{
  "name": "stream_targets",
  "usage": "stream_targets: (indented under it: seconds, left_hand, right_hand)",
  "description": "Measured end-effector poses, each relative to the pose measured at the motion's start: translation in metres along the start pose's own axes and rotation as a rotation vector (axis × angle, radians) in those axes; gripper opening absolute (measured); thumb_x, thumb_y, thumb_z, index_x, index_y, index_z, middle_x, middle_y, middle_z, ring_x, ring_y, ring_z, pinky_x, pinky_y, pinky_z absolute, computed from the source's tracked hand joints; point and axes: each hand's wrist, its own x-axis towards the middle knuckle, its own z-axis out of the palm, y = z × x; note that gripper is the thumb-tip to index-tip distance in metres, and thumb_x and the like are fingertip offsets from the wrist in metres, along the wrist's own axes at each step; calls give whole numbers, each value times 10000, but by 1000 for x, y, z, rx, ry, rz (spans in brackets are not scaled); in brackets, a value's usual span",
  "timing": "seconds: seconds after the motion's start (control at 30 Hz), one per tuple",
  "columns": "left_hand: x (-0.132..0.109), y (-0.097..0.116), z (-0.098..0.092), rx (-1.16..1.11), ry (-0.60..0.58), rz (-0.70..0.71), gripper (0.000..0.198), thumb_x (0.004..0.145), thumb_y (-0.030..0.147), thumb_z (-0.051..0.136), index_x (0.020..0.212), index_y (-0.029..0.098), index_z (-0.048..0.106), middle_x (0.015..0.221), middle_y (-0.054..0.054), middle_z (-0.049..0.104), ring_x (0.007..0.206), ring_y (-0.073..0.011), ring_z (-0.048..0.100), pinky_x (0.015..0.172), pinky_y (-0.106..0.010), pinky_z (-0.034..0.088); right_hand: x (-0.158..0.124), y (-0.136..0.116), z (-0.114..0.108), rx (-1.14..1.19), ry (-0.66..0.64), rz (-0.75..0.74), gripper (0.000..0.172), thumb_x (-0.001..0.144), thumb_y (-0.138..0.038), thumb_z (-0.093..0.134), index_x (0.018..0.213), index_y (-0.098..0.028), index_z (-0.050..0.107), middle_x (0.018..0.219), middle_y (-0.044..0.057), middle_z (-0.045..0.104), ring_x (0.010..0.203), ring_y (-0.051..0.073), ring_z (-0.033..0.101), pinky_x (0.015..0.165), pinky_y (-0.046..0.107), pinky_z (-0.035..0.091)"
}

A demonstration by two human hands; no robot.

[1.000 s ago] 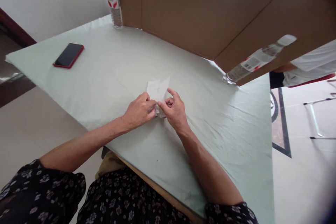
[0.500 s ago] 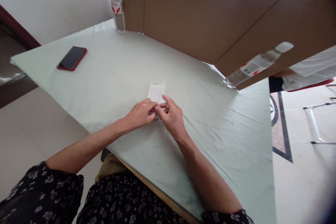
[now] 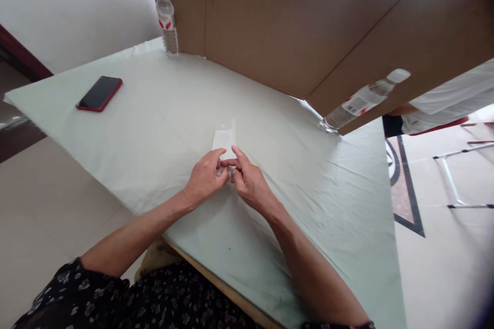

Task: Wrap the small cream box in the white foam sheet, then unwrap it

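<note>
A small flat white packet [image 3: 224, 139], with what looks like clear plastic at its far edge, lies on the cloth-covered table in front of me. My left hand [image 3: 207, 176] is curled at the packet's near end, thumb and fingers pinched on it. From the other side, my right hand [image 3: 250, 180] grips the same end, its index finger raised and another finger reaching across to the left hand. The fingertips of both hands nearly meet. They cover the near edge of the packet, so its exact shape there is hidden.
A phone in a red case [image 3: 99, 93] lies at the left. Brown cardboard panels [image 3: 262, 20] stand along the back, with one water bottle [image 3: 166, 20] at their left and another water bottle [image 3: 365, 102] at their right. A person's white sleeve [image 3: 455, 95] shows beyond.
The fingers have spread a little: the left index has lifted, and a right finger now stretches across toward the left hand. The whole view has shifted slightly; the packet stays under the hands.
</note>
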Motion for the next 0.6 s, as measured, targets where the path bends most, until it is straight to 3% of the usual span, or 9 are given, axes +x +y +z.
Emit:
stream_targets:
  seconds: [0.13, 0.27, 0.43, 0.6]
  left_hand:
    - [-2, -1, 0, 125, 29, 90, 435, 822, 169, 581, 1256, 147, 558, 1088, -111, 634, 1003, -242, 629, 883, -380, 540]
    - [2, 1, -3, 201, -35, 116, 509, 817, 158, 590, 1320, 150, 510, 1143, -115, 657, 1074, -263, 608, 939, -404, 527]
    - [5, -2, -2, 204, -81, 84, 538, 825, 178, 583, 1352, 126, 490, 1089, -114, 684, 1023, -272, 617, 922, -427, 537]
    - [1, -4, -1, 135, 0, 157, 518, 824, 155, 581, 1340, 184, 538, 1216, -115, 607, 1069, -239, 628, 894, -368, 559]
  right_hand:
    - [1, 11, 3, 185, 153, 65, 520, 897, -177, 447, 1415, -209, 474, 1066, 70, 763, 643, 133, 629, 632, 301, 537]
    - [8, 25, 4, 124, 315, 74, 482, 874, -194, 503, 1355, -197, 519, 1070, 70, 752, 671, 127, 604, 652, 296, 525]
    - [25, 34, 3, -58, 256, -34, 535, 869, -160, 479, 1400, -215, 500, 1096, 69, 747, 817, 170, 637, 748, 331, 536]
    - [40, 37, 1, -165, 128, -102, 520, 874, -146, 477, 1389, -198, 530, 1079, 81, 753, 905, 213, 647, 838, 384, 539]
